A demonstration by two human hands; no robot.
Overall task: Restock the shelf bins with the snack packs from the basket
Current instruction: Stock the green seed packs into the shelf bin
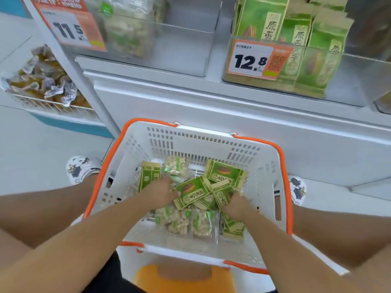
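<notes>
Left hand [157, 192] and right hand [234, 205] down in basket [203, 142], each grabbing a green pack [192, 192]. Slippery packs, loose pile. Easy to drop one. Easy to mix up bins [179, 49].

Basket [262, 166] on floor, centre, in front of shelf unit, betw person's feet. Snack packs [191, 192] piled in basket. Left hand [157, 192] + right hand [236, 205] both down in basket, on packs; L hand left of pile centre, R hand right. Above/behind basket: left bin [179, 49] on shelf w/ packs at its left side, price tag [72, 28] at front-left. Right bin [349, 81] beside it, upright packs [296, 34] inside, price tag 12.8 [257, 59] on front. Far left: wire rack [53, 106] holding wrapped snacks [42, 79].
</notes>
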